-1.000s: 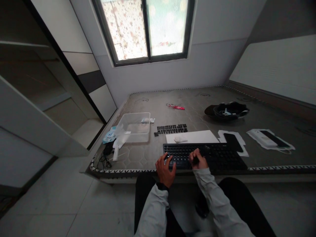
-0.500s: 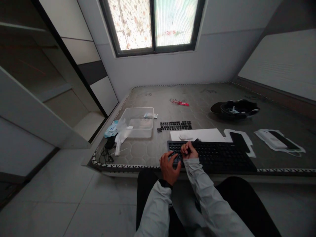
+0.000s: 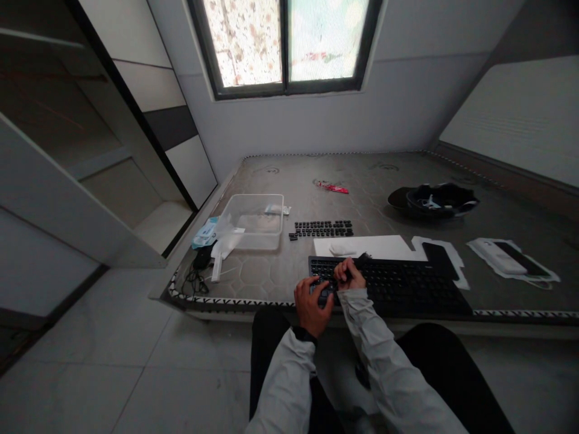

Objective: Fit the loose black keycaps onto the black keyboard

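Keyboard point(image 3: 398, 283) black, flat; left hand point(image 3: 312, 304), right hand point(image 3: 349, 275) on keys.

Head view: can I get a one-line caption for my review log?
Seated at a mattress, left hand rests on a black keyboard while right hand grips a dark tool over the keys.

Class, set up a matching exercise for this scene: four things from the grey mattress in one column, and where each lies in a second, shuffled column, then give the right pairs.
Things:
1. black computer keyboard
2. clear plastic tub
3. red wrapper
4. rows of loose black keycaps

Places:
A. far middle of the mattress, alone
B. near edge, under both hands
C. left side, near the corner
D. just beyond the white sheet, right of the tub

Pairs: 1-B, 2-C, 3-A, 4-D
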Action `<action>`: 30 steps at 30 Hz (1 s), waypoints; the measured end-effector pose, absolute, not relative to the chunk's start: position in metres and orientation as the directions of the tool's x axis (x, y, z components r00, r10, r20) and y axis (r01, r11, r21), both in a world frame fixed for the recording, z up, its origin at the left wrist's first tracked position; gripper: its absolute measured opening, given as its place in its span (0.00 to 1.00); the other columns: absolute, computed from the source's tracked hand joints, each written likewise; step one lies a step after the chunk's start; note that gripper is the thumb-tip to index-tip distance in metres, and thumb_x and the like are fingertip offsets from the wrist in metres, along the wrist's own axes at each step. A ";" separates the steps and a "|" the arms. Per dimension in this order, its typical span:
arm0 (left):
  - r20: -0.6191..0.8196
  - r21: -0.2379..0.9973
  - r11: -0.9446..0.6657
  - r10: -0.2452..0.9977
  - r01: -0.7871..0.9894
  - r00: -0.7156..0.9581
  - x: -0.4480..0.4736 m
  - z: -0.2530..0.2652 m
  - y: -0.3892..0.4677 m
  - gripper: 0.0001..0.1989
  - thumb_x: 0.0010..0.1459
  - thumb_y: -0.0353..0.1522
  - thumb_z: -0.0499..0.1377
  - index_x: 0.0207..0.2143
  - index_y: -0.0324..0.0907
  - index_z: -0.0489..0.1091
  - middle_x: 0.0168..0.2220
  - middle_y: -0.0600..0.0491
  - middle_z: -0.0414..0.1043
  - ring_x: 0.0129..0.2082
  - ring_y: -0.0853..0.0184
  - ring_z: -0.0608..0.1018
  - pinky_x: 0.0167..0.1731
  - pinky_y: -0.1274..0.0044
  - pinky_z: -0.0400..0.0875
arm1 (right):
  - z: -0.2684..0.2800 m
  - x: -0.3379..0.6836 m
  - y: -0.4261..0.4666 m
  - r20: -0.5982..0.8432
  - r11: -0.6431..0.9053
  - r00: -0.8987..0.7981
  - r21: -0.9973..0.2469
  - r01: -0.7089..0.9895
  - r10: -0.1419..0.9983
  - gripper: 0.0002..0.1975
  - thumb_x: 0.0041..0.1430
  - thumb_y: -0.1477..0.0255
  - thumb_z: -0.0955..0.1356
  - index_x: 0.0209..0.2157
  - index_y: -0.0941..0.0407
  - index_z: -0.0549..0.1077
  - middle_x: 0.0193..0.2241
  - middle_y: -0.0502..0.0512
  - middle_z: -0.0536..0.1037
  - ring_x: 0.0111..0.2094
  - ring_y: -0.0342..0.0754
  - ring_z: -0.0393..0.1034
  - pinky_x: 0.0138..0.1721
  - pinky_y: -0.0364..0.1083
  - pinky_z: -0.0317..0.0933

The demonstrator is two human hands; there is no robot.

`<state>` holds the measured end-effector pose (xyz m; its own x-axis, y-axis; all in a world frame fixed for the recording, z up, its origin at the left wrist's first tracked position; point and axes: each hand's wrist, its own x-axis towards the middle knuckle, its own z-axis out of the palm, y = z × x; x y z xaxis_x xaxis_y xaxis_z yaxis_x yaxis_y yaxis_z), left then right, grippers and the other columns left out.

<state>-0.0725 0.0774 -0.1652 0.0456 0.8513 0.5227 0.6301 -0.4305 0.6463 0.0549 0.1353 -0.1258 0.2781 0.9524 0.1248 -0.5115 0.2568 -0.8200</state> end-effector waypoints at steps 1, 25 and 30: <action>0.522 0.647 -0.430 0.852 0.630 0.046 -0.072 -0.165 0.077 0.16 0.55 0.33 0.64 0.47 0.50 0.74 0.51 0.49 0.71 0.53 0.58 0.70 0.53 0.63 0.67 | -0.127 0.055 0.136 0.129 0.255 0.272 -0.825 -0.504 0.954 0.24 0.45 0.50 0.74 0.17 0.52 0.63 0.08 0.42 0.55 0.13 0.40 0.49 0.15 0.43 0.46; 0.502 0.687 -0.431 0.864 0.586 0.047 -0.073 -0.165 0.082 0.15 0.53 0.31 0.64 0.45 0.46 0.73 0.48 0.48 0.70 0.52 0.56 0.70 0.53 0.62 0.67 | -0.128 0.024 0.143 0.002 0.139 0.379 -0.932 -0.334 0.925 0.28 0.42 0.42 0.72 0.24 0.51 0.62 0.09 0.36 0.57 0.08 0.37 0.48 0.07 0.39 0.47; 0.505 0.691 -0.442 0.861 0.572 0.056 -0.072 -0.165 0.082 0.15 0.53 0.31 0.65 0.45 0.46 0.74 0.48 0.49 0.71 0.52 0.57 0.69 0.54 0.62 0.66 | -0.135 0.026 0.146 -0.087 0.049 0.374 -0.939 -0.340 0.923 0.30 0.40 0.41 0.71 0.25 0.51 0.60 0.09 0.36 0.56 0.08 0.36 0.46 0.08 0.38 0.40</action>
<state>-0.0724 0.0820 -0.1651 0.0558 0.8612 0.5052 0.5721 -0.4423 0.6908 0.0263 0.1463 -0.1349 0.3740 0.9233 -0.0873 -0.3398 0.0489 -0.9392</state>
